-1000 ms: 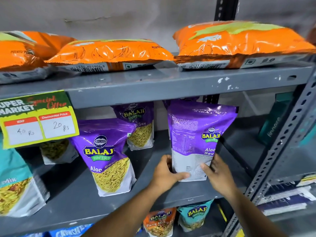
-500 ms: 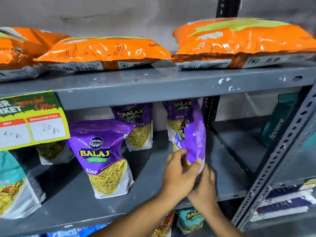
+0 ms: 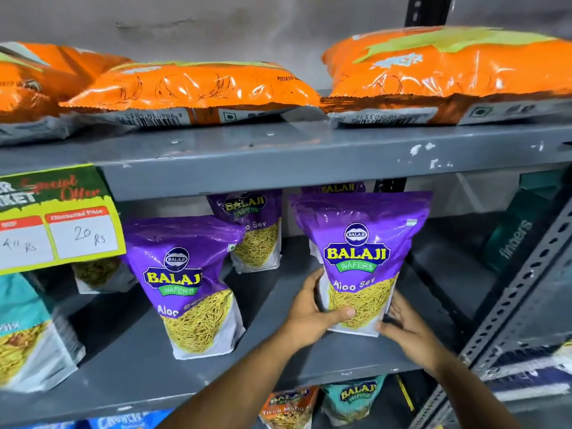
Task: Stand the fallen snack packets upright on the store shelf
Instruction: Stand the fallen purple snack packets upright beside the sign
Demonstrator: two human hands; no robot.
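Purple packet stands on the middle shelf, front facing me. My left hand and right hand cup its bottom corners. It looks light, soft and crinkly, so I should hold low and gently

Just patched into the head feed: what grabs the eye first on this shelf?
A purple Balaji Aloo Sev packet stands front-facing on the middle shelf, the left hand and right hand gripping its base. Above, three orange bags lie flat on the top shelf. A yellow-green price tag hangs at left.
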